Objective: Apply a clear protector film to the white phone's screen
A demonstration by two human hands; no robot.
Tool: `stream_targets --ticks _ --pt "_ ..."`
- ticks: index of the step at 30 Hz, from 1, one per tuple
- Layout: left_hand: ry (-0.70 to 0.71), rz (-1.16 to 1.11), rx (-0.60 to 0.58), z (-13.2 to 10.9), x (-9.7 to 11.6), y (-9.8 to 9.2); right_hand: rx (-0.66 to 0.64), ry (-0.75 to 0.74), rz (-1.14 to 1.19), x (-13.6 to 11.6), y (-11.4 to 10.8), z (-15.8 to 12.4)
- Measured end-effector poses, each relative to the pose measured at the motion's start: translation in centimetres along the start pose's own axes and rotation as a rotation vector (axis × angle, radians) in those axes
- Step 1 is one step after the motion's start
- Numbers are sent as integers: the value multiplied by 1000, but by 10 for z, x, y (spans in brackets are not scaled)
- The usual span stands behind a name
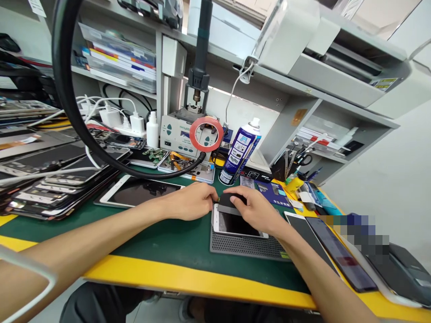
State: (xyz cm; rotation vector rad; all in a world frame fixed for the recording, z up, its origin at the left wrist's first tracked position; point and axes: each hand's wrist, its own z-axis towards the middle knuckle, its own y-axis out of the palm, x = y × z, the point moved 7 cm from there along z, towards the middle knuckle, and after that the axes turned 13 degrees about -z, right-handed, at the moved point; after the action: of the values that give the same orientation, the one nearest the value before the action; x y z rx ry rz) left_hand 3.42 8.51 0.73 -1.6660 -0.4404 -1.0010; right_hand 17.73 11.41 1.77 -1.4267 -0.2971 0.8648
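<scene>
A white-framed tablet or large phone [237, 225] with a dark screen area lies on a grey perforated pad [242, 246]. Over its far part is a flat black piece [230, 200], whose exact kind I cannot make out. My right hand [254, 205] grips this piece, thumb on top and fingers along its far edge. At the near-left corner of the black piece, my left hand [197, 201] is closed in a pinch. Whatever sits between those fingertips is too small to name, and the curled fingers hide part of it.
A white tablet [141, 192] lies to the left, beside stacked screens [63, 179]. Behind stand a blue spray can [239, 150], a hot-air station [178, 134] with a hanging black hose [63, 89], and parts trays [188, 168]. Phones [341, 251] line the right edge.
</scene>
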Motion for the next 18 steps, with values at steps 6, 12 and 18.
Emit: stream_targets --ticks 6,12,18 --pt "34 25 13 2 -4 1 -15 -125 32 -19 8 -5" --pt "42 15 -7 1 -2 3 -97 -180 34 -32 3 -18" --pt "-9 40 1 -3 1 4 -81 -91 145 -4 -7 -13"
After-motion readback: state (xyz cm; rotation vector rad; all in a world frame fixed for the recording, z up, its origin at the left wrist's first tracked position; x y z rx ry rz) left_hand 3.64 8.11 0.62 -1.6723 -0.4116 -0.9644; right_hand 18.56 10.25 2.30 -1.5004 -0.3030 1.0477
